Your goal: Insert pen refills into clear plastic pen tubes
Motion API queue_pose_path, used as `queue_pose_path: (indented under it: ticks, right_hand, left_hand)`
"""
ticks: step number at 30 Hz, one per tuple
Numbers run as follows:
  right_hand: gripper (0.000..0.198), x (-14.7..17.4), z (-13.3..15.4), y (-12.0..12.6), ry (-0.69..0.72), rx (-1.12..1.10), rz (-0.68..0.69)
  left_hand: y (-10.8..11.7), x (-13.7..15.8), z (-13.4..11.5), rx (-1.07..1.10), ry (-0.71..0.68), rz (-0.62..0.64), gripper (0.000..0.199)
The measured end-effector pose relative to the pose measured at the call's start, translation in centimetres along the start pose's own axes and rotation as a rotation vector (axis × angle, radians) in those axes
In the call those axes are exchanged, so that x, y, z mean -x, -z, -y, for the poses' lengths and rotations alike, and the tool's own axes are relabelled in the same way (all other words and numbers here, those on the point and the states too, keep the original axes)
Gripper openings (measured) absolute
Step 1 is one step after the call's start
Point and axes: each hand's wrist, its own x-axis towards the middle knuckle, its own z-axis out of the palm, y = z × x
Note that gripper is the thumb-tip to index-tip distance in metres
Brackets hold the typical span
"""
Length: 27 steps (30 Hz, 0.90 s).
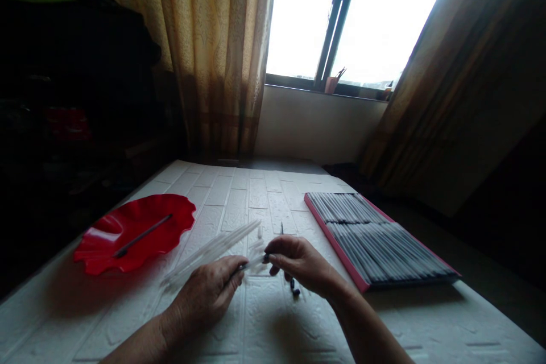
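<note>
My left hand (209, 290) is closed, thumb and fingers pinching a thin pen (244, 266), much of it hidden by the hand. Close by on the right, my right hand (298, 259) pinches a small black pen cap (267, 258) at the pen's end. The gap between the hands is blurred, so I cannot tell whether cap and pen touch. Beneath and beyond the hands, several clear plastic tubes (213, 247) lie on the white table. Small black caps (294, 289) rest just below my right hand. A thin dark tip (282, 228) shows behind it.
At the left, a red wavy-edged dish (145, 205) holds one dark pen (143, 235). On the right, a red-sided box (336, 253) is filled with rows of pens (384, 250). The white brick-patterned tabletop (273, 330) reaches toward a curtained window with a small pot (330, 85) on its sill.
</note>
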Motion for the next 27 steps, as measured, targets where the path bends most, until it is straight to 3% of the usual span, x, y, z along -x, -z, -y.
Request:
queue_pose_path:
  ticks: [14,21,27]
  right_hand:
    - [0.021,-0.2,-0.6,-0.3,0.039,0.036,-0.006]
    - [0.013,-0.3,-1.3,-0.5,0.246,0.248,-0.074]
    - [0.013,-0.1,-1.0,-0.3,0.276,0.38,-0.063]
  left_hand:
    - [-0.3,0.1,0.3,0.006,0.007,-0.019,0.027]
    - [0.0,0.0,0.2,0.001,-0.003,0.004,0.029]
    - [-0.1,-0.1,0.3,0.015,-0.007,-0.002,0.028]
